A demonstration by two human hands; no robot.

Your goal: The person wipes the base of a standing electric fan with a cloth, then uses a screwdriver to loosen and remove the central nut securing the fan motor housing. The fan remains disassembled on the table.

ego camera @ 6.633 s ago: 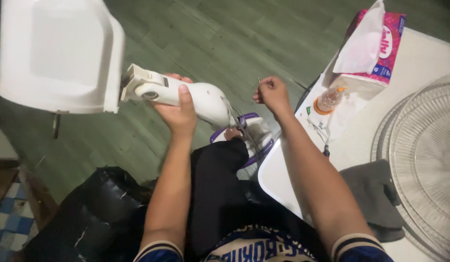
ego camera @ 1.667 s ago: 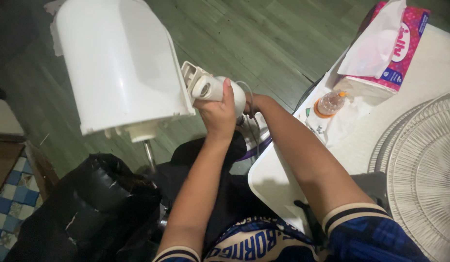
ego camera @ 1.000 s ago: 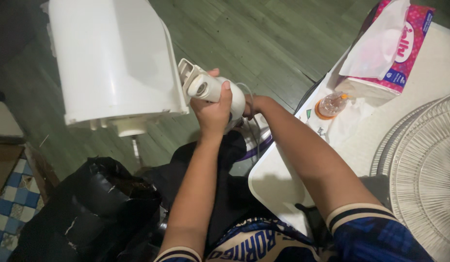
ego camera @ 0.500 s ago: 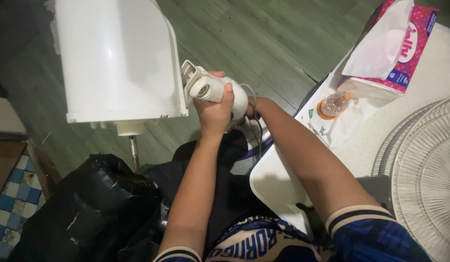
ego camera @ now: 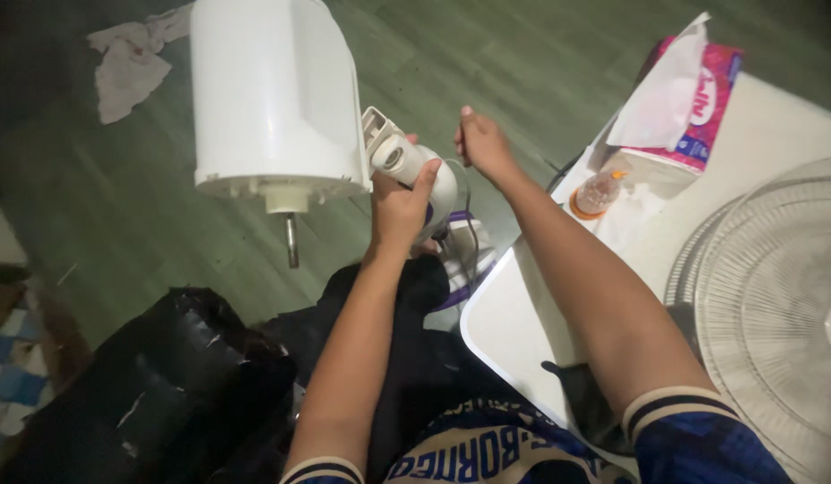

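My left hand (ego camera: 399,203) grips the white neck (ego camera: 414,170) of a fan body held up over my lap. The big white motor housing (ego camera: 274,94) joins that neck on the left, and a metal shaft (ego camera: 292,238) sticks down out of it. My right hand (ego camera: 480,143) is raised just right of the neck, its fingers pinched together; whether something small is between them is too blurred to tell. Thin wires (ego camera: 467,235) hang below the neck.
A white table (ego camera: 523,314) stands to my right with a pink tissue box (ego camera: 693,90), a small orange-capped bottle (ego camera: 595,192), a round fan grille (ego camera: 774,296) and a dark cloth (ego camera: 588,403). A black bag (ego camera: 155,385) lies at my left. A white rag (ego camera: 129,59) lies on the green floor.
My right hand has come out from behind the fan neck and lifted up to its right. The motor housing has swung so its shaft end points down toward me.
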